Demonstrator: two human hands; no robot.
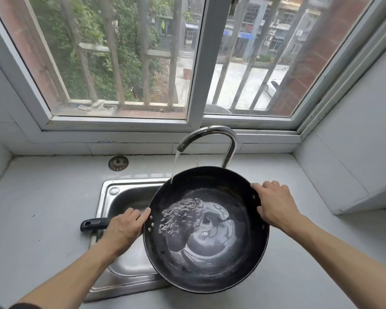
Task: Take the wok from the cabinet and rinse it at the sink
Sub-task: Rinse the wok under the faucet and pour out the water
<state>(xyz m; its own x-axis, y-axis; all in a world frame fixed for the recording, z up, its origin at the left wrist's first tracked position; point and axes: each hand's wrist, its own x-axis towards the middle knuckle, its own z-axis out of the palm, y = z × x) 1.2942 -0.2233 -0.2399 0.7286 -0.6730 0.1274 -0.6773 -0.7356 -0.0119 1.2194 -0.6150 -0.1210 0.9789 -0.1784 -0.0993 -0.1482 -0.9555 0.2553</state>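
Note:
A black wok [206, 264] is held over the steel sink [120, 197], with water swirling in its bottom. My left hand [124, 230] grips the wok's left rim, where the black handle [95, 224] joins it. On the right rim, my right hand [274, 204] holds the wok. The curved chrome faucet [210, 136] runs, and its stream falls just at the wok's far left rim.
A pale countertop [42, 219] surrounds the sink. A round metal sink strainer [118, 163] lies on the counter behind the sink. A window [194, 63] with bars stands behind the faucet. A tiled wall [354, 141] rises at the right.

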